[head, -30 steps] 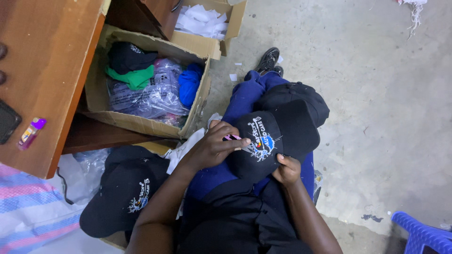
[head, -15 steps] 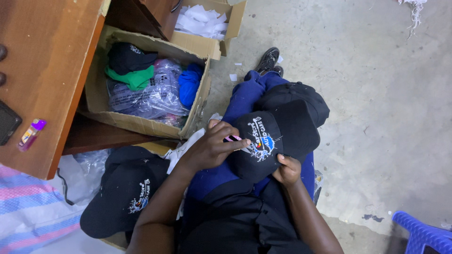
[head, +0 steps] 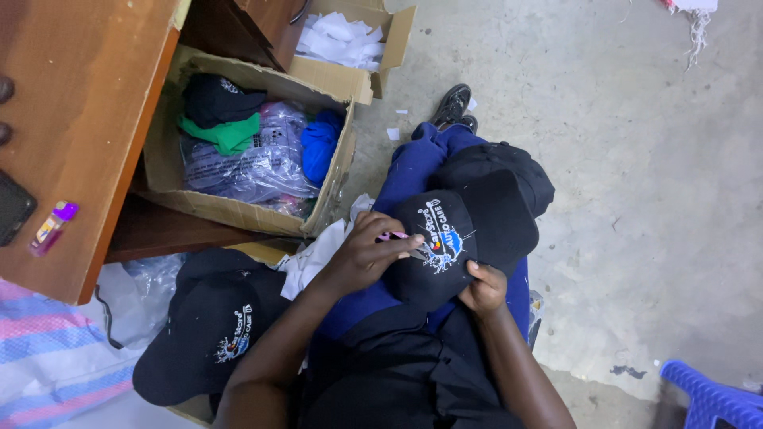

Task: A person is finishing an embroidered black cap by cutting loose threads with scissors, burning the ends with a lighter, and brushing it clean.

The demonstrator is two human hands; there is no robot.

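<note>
A black cap (head: 469,238) with a white and blue embroidered emblem rests on my lap, over my blue trousers. My left hand (head: 369,253) grips a small pink-handled tool (head: 391,236), its tip against the emblem. My right hand (head: 482,287) holds the cap's lower edge from underneath, thumb on top. A second black cap (head: 493,163) lies on my knee just beyond the first.
A pile of black caps (head: 211,326) lies at my left side. An open cardboard box (head: 238,210) holds bagged caps in black, green and blue. A wooden desk (head: 87,119) carries a lighter (head: 52,226) and a phone (head: 12,210). Blue plastic stool (head: 711,397) at lower right.
</note>
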